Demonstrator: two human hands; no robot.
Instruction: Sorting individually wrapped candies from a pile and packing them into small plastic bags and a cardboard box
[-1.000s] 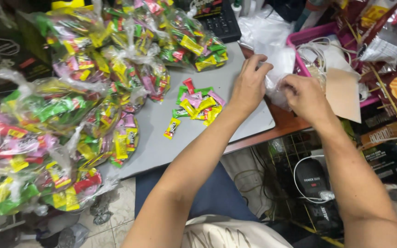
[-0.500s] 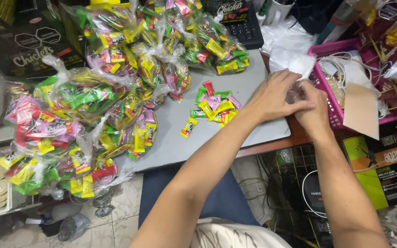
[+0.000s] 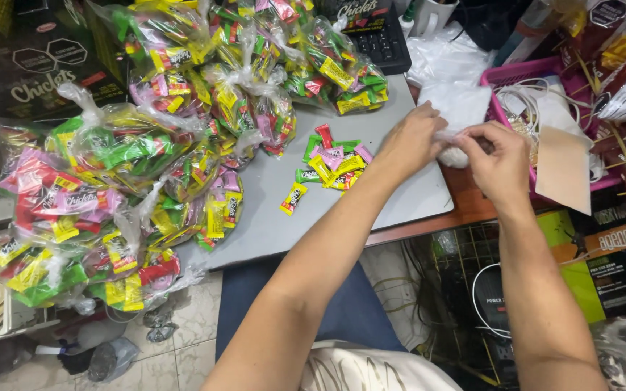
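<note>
Step in hand, my read: opening small clear plastic bag [image 3: 455, 148] for filling. L hand [image 3: 416, 141] and R hand [image 3: 499, 161] both pinch bag between fingertips, just above grey board [image 3: 269, 217] edge. Next move, I judge: spread bag mouth w/ both thumbs, then reach for loose candies [image 3: 331, 163], left of L fingers: small flat wrappers, yellow, green, pink, red. Further left: heap of knotted candy bags [image 3: 110, 203]. Right of R fingers: pink basket [image 3: 524, 72], brown card [image 3: 564, 170]. Beyond fingertips: stack of flat clear bags [image 3: 452, 101], black calculator [image 3: 374, 36].
</note>
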